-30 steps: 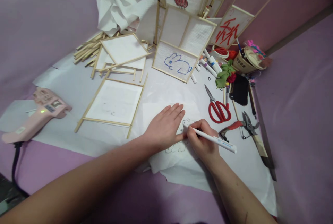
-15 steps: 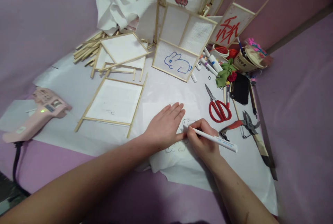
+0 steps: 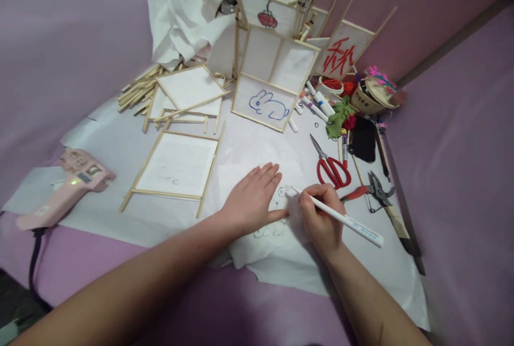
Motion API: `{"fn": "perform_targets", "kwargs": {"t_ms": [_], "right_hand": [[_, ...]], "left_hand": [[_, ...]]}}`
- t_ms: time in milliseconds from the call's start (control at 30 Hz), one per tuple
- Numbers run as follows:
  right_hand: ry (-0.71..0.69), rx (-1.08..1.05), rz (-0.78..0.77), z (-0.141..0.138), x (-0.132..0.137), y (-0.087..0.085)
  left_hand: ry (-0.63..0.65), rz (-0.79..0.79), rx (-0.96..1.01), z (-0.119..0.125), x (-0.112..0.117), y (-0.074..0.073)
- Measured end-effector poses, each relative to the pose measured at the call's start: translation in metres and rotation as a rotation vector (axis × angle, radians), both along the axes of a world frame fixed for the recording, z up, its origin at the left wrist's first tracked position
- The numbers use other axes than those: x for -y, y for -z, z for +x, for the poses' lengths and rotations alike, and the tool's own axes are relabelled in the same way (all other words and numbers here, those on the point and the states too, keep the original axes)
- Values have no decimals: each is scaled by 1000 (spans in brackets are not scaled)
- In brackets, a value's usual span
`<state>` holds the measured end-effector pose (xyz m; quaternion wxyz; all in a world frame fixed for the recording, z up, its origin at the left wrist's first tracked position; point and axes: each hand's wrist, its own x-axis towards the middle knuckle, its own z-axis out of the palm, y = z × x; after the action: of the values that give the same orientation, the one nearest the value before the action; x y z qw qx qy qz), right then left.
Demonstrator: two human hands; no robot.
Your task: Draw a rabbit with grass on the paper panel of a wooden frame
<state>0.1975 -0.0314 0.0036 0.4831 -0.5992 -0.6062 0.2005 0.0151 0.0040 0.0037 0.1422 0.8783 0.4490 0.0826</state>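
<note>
My left hand (image 3: 254,196) lies flat on a sheet of white paper (image 3: 231,174), fingers together and stretched out, thumb apart. In my right hand (image 3: 323,217) is a white pen (image 3: 349,222), pinched near its tip, which is at the paper just right of my left fingers. A small dark line drawing of a rabbit (image 3: 284,190) shows by the pen tip. Lower on the paper, partly hidden by my left hand, is another faint drawing (image 3: 267,231). Behind my hands leans a wooden-framed panel with a blue rabbit outline (image 3: 269,106).
Left of my hands are a stick frame with white paper (image 3: 176,164) and a pink glue gun (image 3: 72,188). Sticks (image 3: 138,89) are piled behind. To the right lie red-handled scissors (image 3: 333,169), pruning shears (image 3: 375,190), a black phone-like object (image 3: 362,140) and markers (image 3: 317,105).
My right hand has shifted slightly right, and the pen tip has moved right along the rabbit drawing. My left hand still rests on the paper. The camera view has tilted a little.
</note>
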Motion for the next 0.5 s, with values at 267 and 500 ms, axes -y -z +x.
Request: {"fn": "perform_targets", "kwargs": {"t_ms": [267,500], "right_hand": [[93,-144,-45,5,-13,3],[-12,113,-48,12,-16,2]], "left_hand": [[12,24,-2,-1,2,1],[2,117,-7,-1,4,-1]]}}
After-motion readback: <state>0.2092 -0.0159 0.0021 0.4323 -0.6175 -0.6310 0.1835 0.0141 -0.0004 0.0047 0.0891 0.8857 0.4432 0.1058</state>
